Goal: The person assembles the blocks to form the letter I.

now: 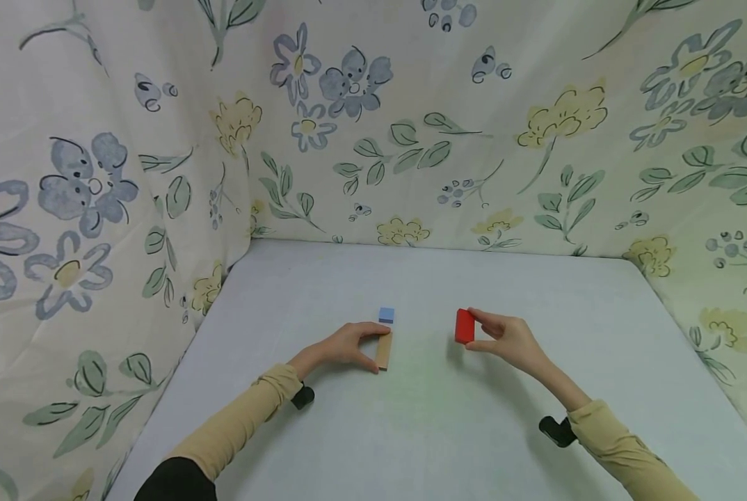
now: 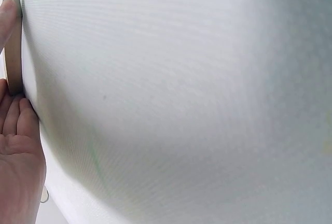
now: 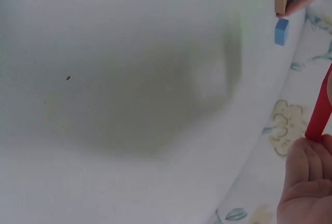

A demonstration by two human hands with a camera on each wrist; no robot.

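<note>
Head camera is showing the left hand (image 1: 348, 345) gripping a wooden block (image 1: 383, 351) by its two ends, thumb at the near one, while the block is lying on the table (image 1: 311, 285). Just beyond its far end, a blue block (image 1: 387, 315) is sitting. The right hand (image 1: 512, 342) is pinching a red block (image 1: 464, 326), holding it above the table.

No text, label, brand, number or sign can be read in any of the three views. None is legible on the red rectangular block (image 1: 464, 326), the long tan wood-coloured block (image 1: 384, 351), the small blue block (image 1: 387, 315) or the black device at the right wrist (image 1: 558, 432). The white tabletop (image 1: 423, 431) and pale flower-printed cloth (image 1: 398, 202) likewise show no readable lettering.
</note>
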